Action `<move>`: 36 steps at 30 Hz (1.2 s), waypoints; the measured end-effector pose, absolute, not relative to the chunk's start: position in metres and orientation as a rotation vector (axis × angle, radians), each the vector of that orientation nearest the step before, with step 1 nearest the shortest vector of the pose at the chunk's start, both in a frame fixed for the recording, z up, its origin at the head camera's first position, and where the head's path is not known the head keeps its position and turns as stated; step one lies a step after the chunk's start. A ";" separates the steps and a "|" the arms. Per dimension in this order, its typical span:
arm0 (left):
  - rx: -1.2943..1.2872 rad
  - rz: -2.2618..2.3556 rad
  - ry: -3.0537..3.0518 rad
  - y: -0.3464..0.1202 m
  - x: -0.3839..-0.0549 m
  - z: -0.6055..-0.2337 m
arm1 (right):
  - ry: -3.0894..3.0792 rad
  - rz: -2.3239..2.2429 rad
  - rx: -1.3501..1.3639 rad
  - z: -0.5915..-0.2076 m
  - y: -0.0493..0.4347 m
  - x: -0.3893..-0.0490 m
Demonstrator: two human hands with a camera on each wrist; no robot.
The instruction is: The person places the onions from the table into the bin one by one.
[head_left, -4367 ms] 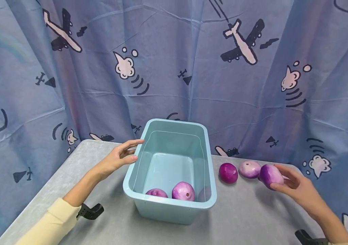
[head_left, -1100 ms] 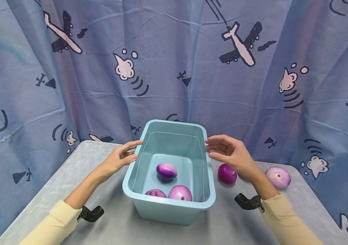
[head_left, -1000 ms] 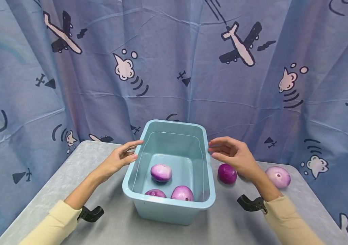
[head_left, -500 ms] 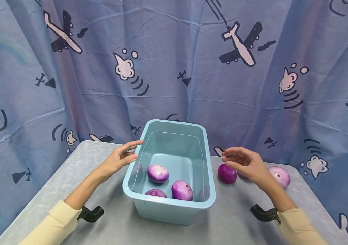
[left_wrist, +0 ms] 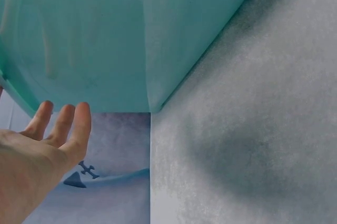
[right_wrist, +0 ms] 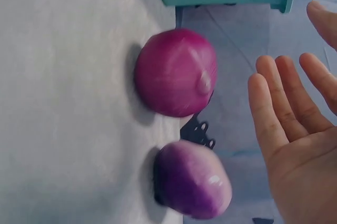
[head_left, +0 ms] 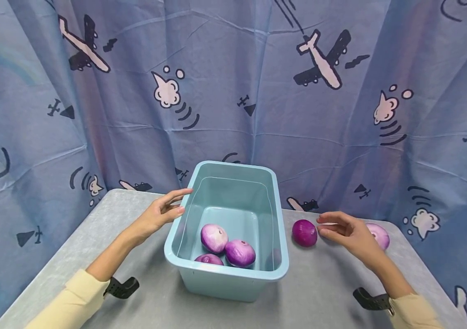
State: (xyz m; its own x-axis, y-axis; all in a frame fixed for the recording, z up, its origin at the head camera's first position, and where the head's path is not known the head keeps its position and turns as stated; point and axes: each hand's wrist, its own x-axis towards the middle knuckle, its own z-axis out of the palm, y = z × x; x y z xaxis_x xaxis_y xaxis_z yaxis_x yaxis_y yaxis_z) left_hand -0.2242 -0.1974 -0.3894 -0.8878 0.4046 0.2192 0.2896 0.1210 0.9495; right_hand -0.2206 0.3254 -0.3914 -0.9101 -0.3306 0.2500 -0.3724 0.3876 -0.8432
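Soft, even light, apparently from above, fills the head view, glinting off the purple onions in the blue tub and laying diffuse shadows over the gray tabletop at left of center and lower right. The left-wrist frame is dimmer, with a broad, fuzzy shadow at lower right. In the right-wrist frame, blur softens the magenta onion near center and the paler onion below, which carries a small white glare spot.
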 end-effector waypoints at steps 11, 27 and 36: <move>0.692 1.901 2.269 -0.197 -0.223 -0.389 | -2.642 1.465 0.579 -0.403 0.349 -0.212; 0.703 1.899 2.267 -0.197 -0.225 -0.389 | -2.751 1.272 0.267 -0.403 0.404 -0.202; 0.711 1.899 2.262 -0.197 -0.225 -0.389 | -2.695 1.319 0.143 -0.401 0.444 -0.192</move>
State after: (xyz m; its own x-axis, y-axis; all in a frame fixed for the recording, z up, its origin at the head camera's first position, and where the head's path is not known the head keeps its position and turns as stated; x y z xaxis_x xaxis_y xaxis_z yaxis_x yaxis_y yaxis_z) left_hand -0.2246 -0.1971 -0.3887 -0.8852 0.4127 0.2148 0.2830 0.1111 0.9527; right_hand -0.1918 0.4437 -0.4011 -0.9860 -0.0247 0.1650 -0.1455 0.6115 -0.7777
